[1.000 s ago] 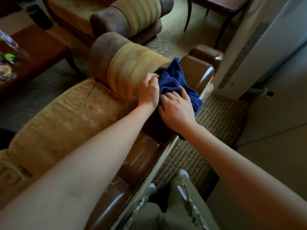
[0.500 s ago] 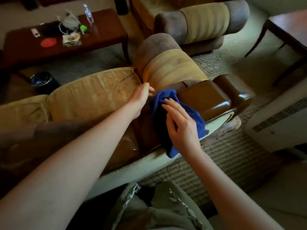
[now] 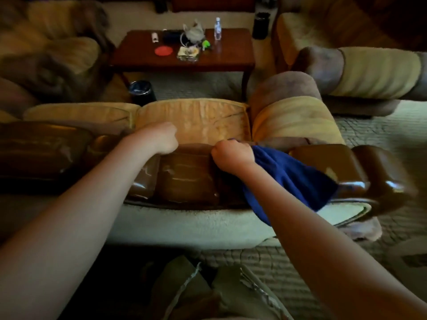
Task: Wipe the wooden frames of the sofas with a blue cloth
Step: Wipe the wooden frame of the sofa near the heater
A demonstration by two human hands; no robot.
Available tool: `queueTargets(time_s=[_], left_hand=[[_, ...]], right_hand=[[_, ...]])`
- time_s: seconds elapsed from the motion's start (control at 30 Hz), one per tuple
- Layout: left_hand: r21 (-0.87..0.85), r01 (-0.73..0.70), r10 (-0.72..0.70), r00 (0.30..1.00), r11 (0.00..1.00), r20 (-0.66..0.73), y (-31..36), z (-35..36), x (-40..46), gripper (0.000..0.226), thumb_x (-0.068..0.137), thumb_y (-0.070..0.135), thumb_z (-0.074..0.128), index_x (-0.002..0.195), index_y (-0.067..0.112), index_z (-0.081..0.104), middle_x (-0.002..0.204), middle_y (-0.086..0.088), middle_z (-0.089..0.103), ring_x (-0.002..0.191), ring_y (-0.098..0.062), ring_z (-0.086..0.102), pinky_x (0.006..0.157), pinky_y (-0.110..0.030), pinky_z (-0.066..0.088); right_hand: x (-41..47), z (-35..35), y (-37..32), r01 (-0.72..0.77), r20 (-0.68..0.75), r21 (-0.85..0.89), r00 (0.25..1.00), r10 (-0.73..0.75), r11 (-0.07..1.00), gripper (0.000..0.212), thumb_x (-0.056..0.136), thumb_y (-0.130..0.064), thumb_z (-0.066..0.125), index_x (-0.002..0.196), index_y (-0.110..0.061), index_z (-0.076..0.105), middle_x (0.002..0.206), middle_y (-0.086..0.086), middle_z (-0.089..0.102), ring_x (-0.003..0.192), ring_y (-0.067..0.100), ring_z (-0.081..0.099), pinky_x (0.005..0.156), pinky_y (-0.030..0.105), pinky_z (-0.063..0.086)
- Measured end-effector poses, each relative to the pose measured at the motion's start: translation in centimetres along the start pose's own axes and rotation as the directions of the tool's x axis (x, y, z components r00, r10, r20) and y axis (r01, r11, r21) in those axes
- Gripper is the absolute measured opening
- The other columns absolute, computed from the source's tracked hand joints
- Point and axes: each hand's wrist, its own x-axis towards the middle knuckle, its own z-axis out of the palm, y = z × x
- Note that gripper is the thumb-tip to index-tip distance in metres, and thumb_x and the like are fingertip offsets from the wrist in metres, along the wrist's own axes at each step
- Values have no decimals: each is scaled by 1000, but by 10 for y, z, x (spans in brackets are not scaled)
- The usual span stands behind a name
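Since earlier, right hand (image 3: 233, 155) dragged blue cloth (image 3: 288, 179) left to mid-frame, fingers gripping it to wipe frame (image 3: 187, 179); left hand (image 3: 165, 140) fingers hidden

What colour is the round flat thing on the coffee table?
Red: the round flat thing, seen in the head view.

Fingers of both the left hand (image 3: 165, 139) and right hand (image 3: 232, 155) were hidden behind the knuckles. Part of the cloth (image 3: 288, 179) was covered by the right forearm. Items on the table (image 3: 233, 56) were too small to be identified. The far sofa (image 3: 46, 54) was blurred.
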Motion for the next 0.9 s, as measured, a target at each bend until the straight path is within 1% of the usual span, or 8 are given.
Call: queueTargets(time_s=[0.07,0.2,0.27,0.33,0.43,0.6,0.8,0.9], left_hand=[[-27,6,-6,1000,1000,-11,-10,0,-6,34,96,14,39,126,11,54,126,-11,52,110,-28,51,84,-35,39],[-102,-11,3,997,995,-80,-18,1,-14,48,94,7,38,142,14,40,146,-9,39,132,-27,38,105,-38,34],[-126,-33,17,991,992,-130,-21,-1,-15,50,92,3,40,141,13,41,142,-11,44,128,-28,42,103,-37,36],[-148,-42,17,986,988,-165,-24,-1,-17,49,91,0,41,139,12,43,136,-10,48,122,-27,47,98,-35,39],[-160,-70,38,980,985,-197,-25,1,-18,50,90,0,43,138,13,44,131,-8,53,117,-25,50,96,-34,42],[-249,-142,94,976,958,-196,-28,1,-13,52,88,1,45,138,18,44,124,-5,57,112,-21,53,93,-32,43],[-360,-193,120,969,913,-214,-34,1,-9,55,86,-2,45,135,22,46,105,2,62,99,-15,57,81,-24,42],[-394,-210,135,968,895,-210,-37,0,-8,51,87,-1,45,133,22,48,103,4,62,97,-14,58,80,-24,42]], right_hand=[[19,2,-25,-10,177,213,984,-29,977,36,97,-24,34,115,-7,60,122,16,59,114,33,55,95,40,39],[32,8,-54,70,199,464,963,-181,883,33,98,-23,38,108,-5,64,113,16,62,107,31,57,93,38,45],[35,9,-41,94,256,386,945,-205,918,41,100,-34,33,120,-8,59,120,12,59,112,28,54,97,37,41],[37,9,-19,122,308,78,941,-141,989,55,99,-49,18,137,-20,45,133,10,51,120,31,48,103,45,37],[30,9,2,87,242,-224,970,-31,971,50,99,-44,13,138,-29,40,131,13,52,116,35,51,91,47,40],[2,15,-43,169,5,30,986,-169,985,41,101,-36,24,107,-16,59,111,13,62,101,35,59,82,43,45],[53,22,-77,68,380,160,916,-125,985,52,99,-46,22,125,-13,53,131,15,52,120,34,48,103,48,36],[46,22,-53,63,315,19,947,-66,998,49,98,-42,22,121,-15,55,129,12,54,118,33,51,99,49,37]])
